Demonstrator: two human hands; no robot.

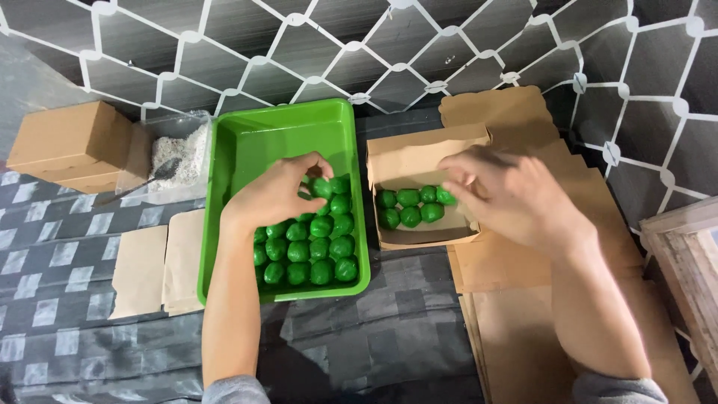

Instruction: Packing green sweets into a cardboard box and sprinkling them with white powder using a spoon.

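Left hand [275,193] pinches a green ball [321,188] in the green tray [247,142]; right hand [508,196] hovers open-fingered, empty, over the cardboard box [407,161].

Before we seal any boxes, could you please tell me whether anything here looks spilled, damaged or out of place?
Nothing stands out. The green balls lie in tidy rows in the green tray, and those in the open cardboard box sit neatly too.

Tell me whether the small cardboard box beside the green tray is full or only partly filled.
Partly filled. The small cardboard box holds seven green balls in two rows along its near side; bare cardboard shows behind them.
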